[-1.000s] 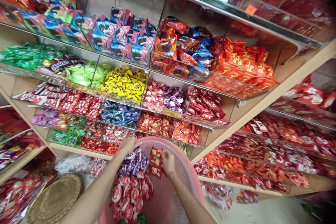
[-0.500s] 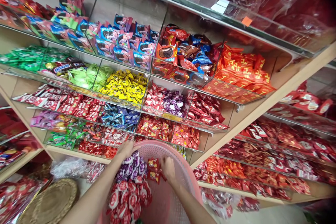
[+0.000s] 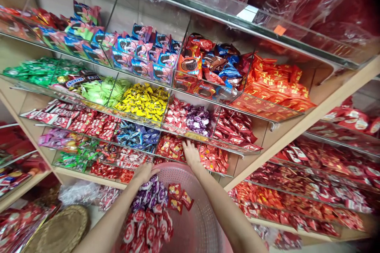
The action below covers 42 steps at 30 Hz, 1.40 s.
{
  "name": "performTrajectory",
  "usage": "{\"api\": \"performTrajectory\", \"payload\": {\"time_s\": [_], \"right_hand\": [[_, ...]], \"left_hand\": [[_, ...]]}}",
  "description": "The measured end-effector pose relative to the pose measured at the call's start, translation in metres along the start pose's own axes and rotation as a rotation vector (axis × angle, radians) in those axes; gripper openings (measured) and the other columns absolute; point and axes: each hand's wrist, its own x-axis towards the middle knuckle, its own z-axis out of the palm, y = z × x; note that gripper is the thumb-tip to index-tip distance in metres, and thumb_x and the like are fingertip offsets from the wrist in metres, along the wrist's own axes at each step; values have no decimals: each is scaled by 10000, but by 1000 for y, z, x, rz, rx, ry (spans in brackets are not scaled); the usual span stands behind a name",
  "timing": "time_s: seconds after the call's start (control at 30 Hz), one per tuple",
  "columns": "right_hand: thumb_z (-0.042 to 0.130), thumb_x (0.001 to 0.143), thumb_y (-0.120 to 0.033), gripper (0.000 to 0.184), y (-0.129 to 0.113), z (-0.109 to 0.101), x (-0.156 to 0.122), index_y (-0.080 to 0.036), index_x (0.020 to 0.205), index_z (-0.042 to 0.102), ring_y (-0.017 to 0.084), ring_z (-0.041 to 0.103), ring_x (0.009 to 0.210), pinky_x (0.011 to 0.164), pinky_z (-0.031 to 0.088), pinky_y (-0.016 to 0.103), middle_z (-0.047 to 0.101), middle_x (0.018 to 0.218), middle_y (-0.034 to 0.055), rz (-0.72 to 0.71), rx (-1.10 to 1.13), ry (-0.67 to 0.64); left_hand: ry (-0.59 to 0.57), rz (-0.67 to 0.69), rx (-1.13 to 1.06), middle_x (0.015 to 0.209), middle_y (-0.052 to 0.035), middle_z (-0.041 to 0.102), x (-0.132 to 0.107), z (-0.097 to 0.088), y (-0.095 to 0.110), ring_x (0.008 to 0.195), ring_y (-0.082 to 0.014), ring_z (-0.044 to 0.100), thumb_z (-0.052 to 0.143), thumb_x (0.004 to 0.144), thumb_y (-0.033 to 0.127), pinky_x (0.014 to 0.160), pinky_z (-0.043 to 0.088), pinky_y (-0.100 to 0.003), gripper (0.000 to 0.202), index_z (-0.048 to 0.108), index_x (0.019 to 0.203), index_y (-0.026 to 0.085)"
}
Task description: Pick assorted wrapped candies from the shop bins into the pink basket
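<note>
My left hand point(image 3: 145, 172) is closed over the far-left rim of a pink plastic basket point(image 3: 204, 201). Inside lie purple-and-white wrapped candies point(image 3: 151, 193), red-and-white wrapped candies point(image 3: 145, 227) and a few small red packets point(image 3: 179, 197) against the far wall. Beyond the basket, my right hand point(image 3: 191, 153) reaches into a shelf bin of similar red packets point(image 3: 169, 147). Its fingers are stretched out over them, and I see nothing held in it.
Clear-fronted shelves hold yellow candies point(image 3: 144, 101), purple candies point(image 3: 198, 119) and blue cookie packs point(image 3: 142, 67). A glass shelf edge point(image 3: 208, 136) runs just above my right hand. A round woven lid point(image 3: 61, 229) sits at lower left; more candy racks point(image 3: 308, 178) stand at right.
My right hand has left the basket and moved up and forward to the red packet bin. The red packets it was at now lie loose in the basket. My left hand stays on the rim.
</note>
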Motion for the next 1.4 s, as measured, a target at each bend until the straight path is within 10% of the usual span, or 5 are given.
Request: {"api": "performTrajectory", "payload": {"time_s": [0.67, 1.03, 1.4], "right_hand": [[374, 841, -79, 207, 30, -21, -30, -161, 946, 532, 203, 492, 886, 734, 423, 288, 541, 965, 91, -87, -33, 113], [352, 865, -255, 259, 19, -30, -81, -161, 950, 578, 167, 556, 813, 750, 429, 298, 608, 887, 76, 146, 872, 541], [575, 660, -322, 170, 2, 28, -126, -175, 718, 510, 75, 512, 456, 447, 391, 171, 546, 542, -38, 743, 1760, -138]], "left_hand": [[20, 39, 33, 861, -120, 664, -12, -8, 4, 841, -263, 613, 251, 790, 638, 662, 415, -310, 564, 596, 833, 193], [63, 57, 17, 801, -80, 665, -32, -25, 9, 798, -234, 617, 257, 805, 618, 621, 386, -266, 520, 574, 777, 206], [62, 68, 5, 859, -94, 668, -32, -33, 22, 841, -228, 611, 258, 802, 625, 675, 394, -273, 530, 587, 849, 213]]}}
